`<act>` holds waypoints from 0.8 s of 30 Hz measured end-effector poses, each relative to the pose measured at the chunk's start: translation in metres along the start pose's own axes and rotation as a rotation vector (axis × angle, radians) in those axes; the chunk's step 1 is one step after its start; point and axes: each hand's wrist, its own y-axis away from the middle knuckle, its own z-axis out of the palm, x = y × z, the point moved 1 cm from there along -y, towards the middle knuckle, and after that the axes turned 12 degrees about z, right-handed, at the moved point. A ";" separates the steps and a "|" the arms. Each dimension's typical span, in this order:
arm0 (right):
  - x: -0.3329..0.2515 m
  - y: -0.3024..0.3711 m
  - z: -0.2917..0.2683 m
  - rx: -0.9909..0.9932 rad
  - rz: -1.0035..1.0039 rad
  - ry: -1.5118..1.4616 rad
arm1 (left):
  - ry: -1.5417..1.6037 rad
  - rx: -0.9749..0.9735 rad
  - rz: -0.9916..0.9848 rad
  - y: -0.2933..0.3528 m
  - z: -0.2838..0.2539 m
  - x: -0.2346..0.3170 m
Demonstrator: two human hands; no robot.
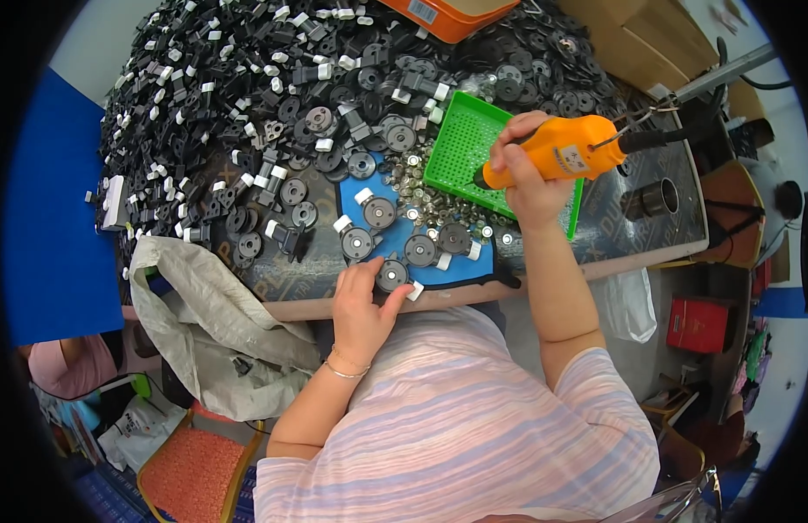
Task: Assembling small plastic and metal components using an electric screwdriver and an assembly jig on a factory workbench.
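At the table's front edge my left hand [362,301] is closed on a black round wheel-like part [392,275] with a white tab, which lies on a blue mat [439,276]. Several similar parts rest on the mat just beyond it, among them one black wheel-like part [420,250] to its right. My right hand [536,179] grips an orange power screwdriver [570,155], whose dark tip points left over a green perforated tray [461,122]. Small shiny metal pieces [414,187] are heaped between the mat and the tray.
A large heap of black parts with white tabs [212,96] covers the table's left and back. An orange box [456,22] and a cardboard box [644,39] stand at the back. A metal cylinder [655,200] sits at right; a pale sack [208,322] drapes over the front left edge.
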 end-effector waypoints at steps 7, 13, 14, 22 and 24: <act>0.000 0.000 0.001 0.007 0.011 -0.004 | 0.008 -0.002 0.005 0.000 0.000 -0.001; 0.002 0.003 -0.002 -0.037 0.020 0.048 | -0.003 0.002 0.021 0.001 0.000 -0.001; 0.002 0.002 -0.002 -0.038 0.020 0.048 | -0.003 0.001 0.021 0.001 0.000 -0.001; -0.032 0.004 0.012 -0.095 -0.058 -0.259 | -0.004 0.014 0.008 0.000 -0.001 -0.001; -0.035 0.013 0.020 -0.263 -0.032 -0.172 | 0.017 0.016 0.014 -0.001 -0.001 -0.001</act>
